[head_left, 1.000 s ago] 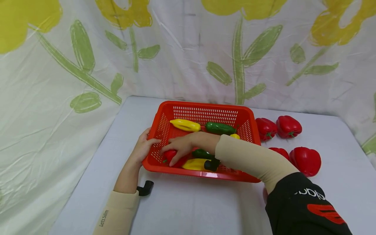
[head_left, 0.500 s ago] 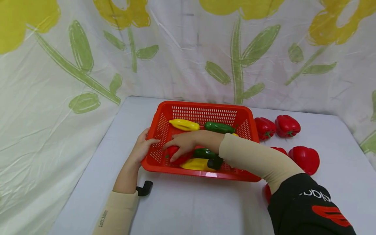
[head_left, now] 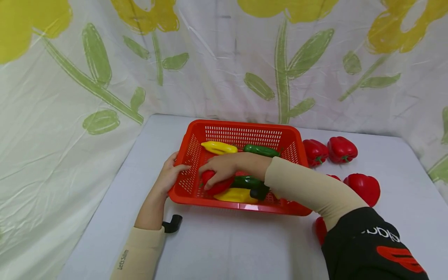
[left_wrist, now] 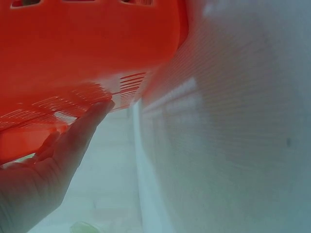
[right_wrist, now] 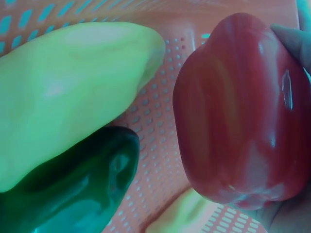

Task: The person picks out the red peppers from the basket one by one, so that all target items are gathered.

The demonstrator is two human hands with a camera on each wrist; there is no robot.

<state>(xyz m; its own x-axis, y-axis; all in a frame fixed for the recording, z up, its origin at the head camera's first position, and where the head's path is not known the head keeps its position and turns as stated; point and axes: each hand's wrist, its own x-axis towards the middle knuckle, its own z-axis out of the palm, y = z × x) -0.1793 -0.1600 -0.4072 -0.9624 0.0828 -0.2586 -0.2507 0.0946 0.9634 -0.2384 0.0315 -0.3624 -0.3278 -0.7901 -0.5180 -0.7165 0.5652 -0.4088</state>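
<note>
A red plastic basket stands on the table with peppers inside. My left hand grips its left rim, thumb over the edge and the other fingers along the outer wall. Within the basket, near its front left, my right hand holds a red bell pepper, fingers curled around it. The right wrist view shows this bell pepper large, fingers at its far side. Beside it lie a yellow pepper and a dark green pepper. Another yellow pepper and a green one lie along the back wall.
Several red bell peppers, such as this one, sit on the table to the right of the basket, partly hidden by my right sleeve. A cloth with painted flowers hangs behind the white table.
My right hand has shifted slightly right, its fingers closing round the red bell pepper, which has moved right with it. My left hand stays at the basket's rim.
</note>
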